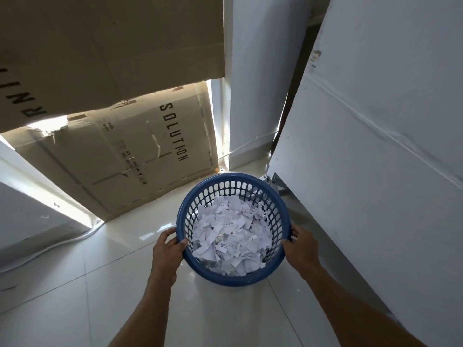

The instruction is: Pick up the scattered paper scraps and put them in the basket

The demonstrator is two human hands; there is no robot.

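While both grips hold it, the blue basket sits low over the pale tiled floor; whether it rests on the tiles cannot be told.

- Left grip: closed on the rim's left side, thumb hooked over the edge, fingers outside.
- Right grip: closed on the rim's right side, in the same way.
- Paper scraps: white torn pieces, heaped inside the basket, well below the rim.
- Cardboard box: flattened, printed "SOLUTION", leaning just behind the basket.
- White panel: upright, close on the basket's right.
- White cable: along the floor at left.
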